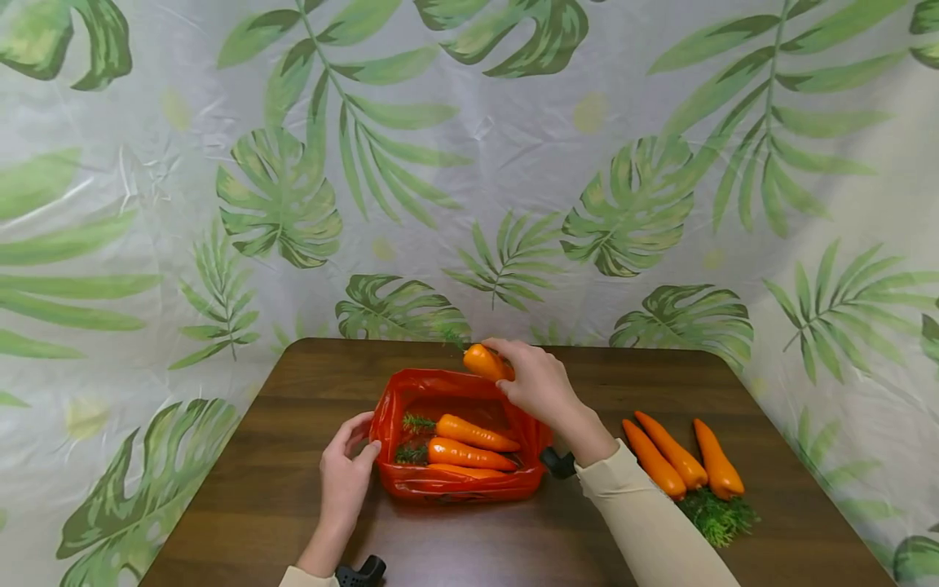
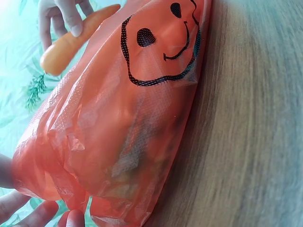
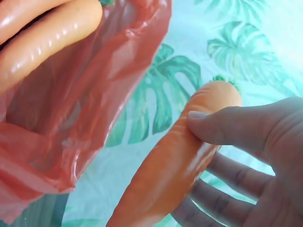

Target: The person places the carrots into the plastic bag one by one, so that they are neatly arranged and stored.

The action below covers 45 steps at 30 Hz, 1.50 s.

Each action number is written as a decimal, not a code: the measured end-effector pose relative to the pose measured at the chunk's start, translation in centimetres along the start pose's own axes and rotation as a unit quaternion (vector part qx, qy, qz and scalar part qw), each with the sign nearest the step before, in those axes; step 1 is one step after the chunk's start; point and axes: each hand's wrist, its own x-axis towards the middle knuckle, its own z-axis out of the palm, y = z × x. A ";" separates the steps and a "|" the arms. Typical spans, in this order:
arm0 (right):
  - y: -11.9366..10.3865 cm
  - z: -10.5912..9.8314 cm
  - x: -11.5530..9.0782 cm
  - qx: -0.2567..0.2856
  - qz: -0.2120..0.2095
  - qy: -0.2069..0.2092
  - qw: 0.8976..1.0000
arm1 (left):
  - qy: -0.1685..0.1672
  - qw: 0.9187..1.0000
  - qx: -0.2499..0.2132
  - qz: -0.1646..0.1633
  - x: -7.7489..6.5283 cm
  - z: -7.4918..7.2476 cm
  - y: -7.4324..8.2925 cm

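Note:
My right hand [image 1: 539, 383] pinches an orange carrot [image 1: 484, 362] with a green leafy top, above the far right rim of a red plastic bag [image 1: 462, 492]. In the right wrist view the thumb lies along one side of this carrot [image 3: 175, 156] and the fingers on the other. On the bag's left side, my left hand [image 1: 346, 469] holds the rim between thumb and fingers. Inside the open bag lie several carrots [image 1: 473, 454], their green tops pointing left. A black face drawing [image 2: 161, 42] marks the bag's side in the left wrist view.
Three more carrots [image 1: 660, 452] lie at the right of the brown wooden table [image 1: 257, 489], with green tops [image 1: 719, 515] toward the near side. Behind the table hangs a leaf-patterned sheet [image 1: 513, 163]. Black bands [image 1: 363, 572] are worn on both wrists.

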 end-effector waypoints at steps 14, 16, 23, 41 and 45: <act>-0.8 2.4 1.2 -0.011 -0.053 -0.043 0.998 | 0.004 1.000 0.000 0.010 0.0 -0.1 0.1; -0.8 2.8 1.3 -0.013 -0.057 -0.051 0.997 | 0.005 1.000 0.002 0.011 0.1 -0.1 0.1; -0.4 4.6 1.1 -0.009 -0.080 -0.068 0.994 | -0.001 1.000 -0.001 0.003 0.1 -0.2 0.2; 0.5 7.2 0.8 -0.024 -0.099 -0.120 0.988 | -0.002 1.000 -0.003 0.000 -0.1 -0.3 0.6; 0.7 7.5 0.8 -0.037 -0.104 -0.119 0.987 | 0.001 1.000 0.000 0.005 0.0 -0.2 0.4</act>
